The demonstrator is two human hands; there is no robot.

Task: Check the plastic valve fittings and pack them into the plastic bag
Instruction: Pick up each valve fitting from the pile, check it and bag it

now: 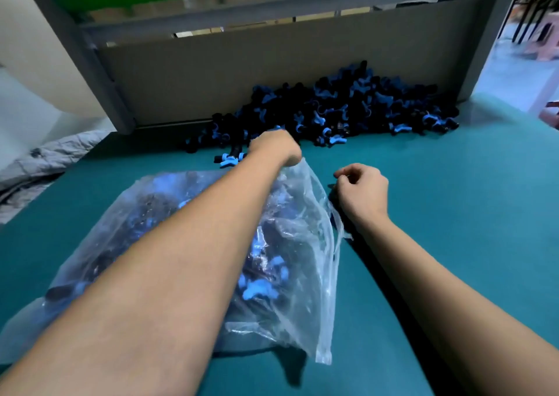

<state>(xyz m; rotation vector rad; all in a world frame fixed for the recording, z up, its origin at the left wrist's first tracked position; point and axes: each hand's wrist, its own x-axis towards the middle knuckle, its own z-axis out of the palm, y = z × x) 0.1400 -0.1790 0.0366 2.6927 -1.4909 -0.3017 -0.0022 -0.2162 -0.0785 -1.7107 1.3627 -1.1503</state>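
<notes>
— Two hands over one teal bench [453, 202], is that it? What's around it?

— Yes. Take the plastic bag [290, 244] as the marker. It lies flat on the bench, left of centre, mouth edge lifted on its right side. Beyond it a grey metal frame [99, 71] holds a beige back panel [211, 71] along the bench's far edge. Left of the bag, off the bench, grey crumpled fabric [45, 159] lies lower down. Far right of the bag a pale floor with dark furniture legs shows, blurred.

— And the hands?

— The left hand [273, 150] has its arm stretched across the top of the bag, reaching past the bag's far edge to the near fringe of the pile. Its fingers are curled downward and hidden behind the knuckles; I cannot tell whether they hold a fitting. The right hand [361, 186] sits just right of the bag's mouth, low over the bench, fingers curled with thumb and forefinger tips brought together; whether they pinch the film's edge I cannot tell.

— Counts?

— One bag, holding many black-and-blue valve fittings [260, 289], too veiled by the film to count. One heap of loose fittings [348, 108] beyond the bag against the panel, far too many to count. One stray fitting [230, 160] lies between bag and heap, just left of the left hand.
</notes>
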